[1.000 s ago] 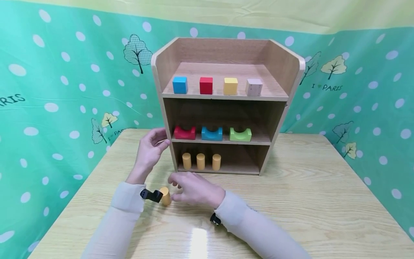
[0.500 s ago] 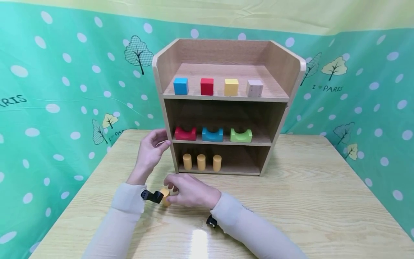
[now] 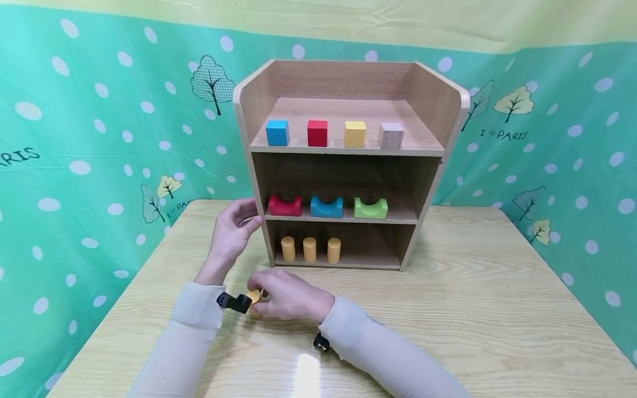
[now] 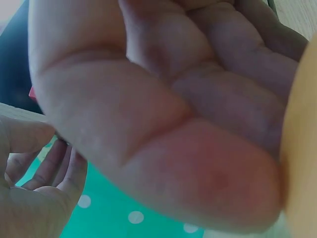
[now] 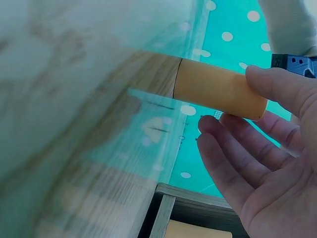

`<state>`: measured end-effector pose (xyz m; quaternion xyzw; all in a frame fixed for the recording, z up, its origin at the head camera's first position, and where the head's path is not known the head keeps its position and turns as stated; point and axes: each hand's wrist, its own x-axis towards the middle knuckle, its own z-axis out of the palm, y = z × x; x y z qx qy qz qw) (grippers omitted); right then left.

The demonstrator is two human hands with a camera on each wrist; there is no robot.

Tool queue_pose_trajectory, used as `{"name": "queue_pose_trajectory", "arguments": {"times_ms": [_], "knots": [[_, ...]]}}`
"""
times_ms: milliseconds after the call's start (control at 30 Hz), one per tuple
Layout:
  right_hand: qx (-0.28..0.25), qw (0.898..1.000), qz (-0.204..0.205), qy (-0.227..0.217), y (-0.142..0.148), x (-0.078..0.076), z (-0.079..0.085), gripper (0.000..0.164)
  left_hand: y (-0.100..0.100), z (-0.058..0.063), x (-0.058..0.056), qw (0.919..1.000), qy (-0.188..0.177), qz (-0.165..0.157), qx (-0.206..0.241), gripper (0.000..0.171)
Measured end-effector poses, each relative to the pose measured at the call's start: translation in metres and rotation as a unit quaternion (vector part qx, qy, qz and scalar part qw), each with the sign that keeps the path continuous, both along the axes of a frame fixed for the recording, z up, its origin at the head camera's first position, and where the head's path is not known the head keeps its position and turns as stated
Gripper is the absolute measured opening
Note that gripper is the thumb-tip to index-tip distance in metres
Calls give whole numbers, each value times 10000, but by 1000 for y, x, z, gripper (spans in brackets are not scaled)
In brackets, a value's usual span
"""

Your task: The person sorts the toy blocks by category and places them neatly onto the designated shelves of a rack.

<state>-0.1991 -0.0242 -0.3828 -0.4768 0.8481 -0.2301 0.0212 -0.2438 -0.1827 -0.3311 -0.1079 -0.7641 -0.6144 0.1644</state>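
My right hand [image 3: 291, 293] pinches a plain wooden cylinder [image 3: 254, 295] between thumb and fingers near its top. In the right wrist view the cylinder's base meets the tabletop, so it stands upright. Part of it is hidden by the fingers in the head view. My left hand [image 3: 230, 235] rests its loosely bent fingers against the left side of a wooden shelf unit [image 3: 343, 106]. Large in the left wrist view are the right hand's fingers [image 4: 158, 124], beside the cylinder at the right edge.
On the top shelf sit blue, red, yellow and pale cubes [image 3: 317, 134]. Red, blue and green arch-cut blocks [image 3: 326, 209] line the middle shelf. Three matching wooden cylinders [image 3: 309, 250] stand on the bottom shelf, at the left. A dotted green cloth [image 3: 99, 138] hangs behind the table [image 3: 473, 309].
My right hand has moved slightly left and taken the cylinder between thumb and fingers. The left hand has stayed at the shelf unit's side.
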Motion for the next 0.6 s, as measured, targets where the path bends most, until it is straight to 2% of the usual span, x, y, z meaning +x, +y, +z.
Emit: {"name": "queue_pose_trajectory", "arguments": {"times_ms": [600], "knots": [[-48, 9994, -313, 160, 12, -1, 0, 21, 0, -2, -2, 10000, 39, 24, 85, 36]]}}
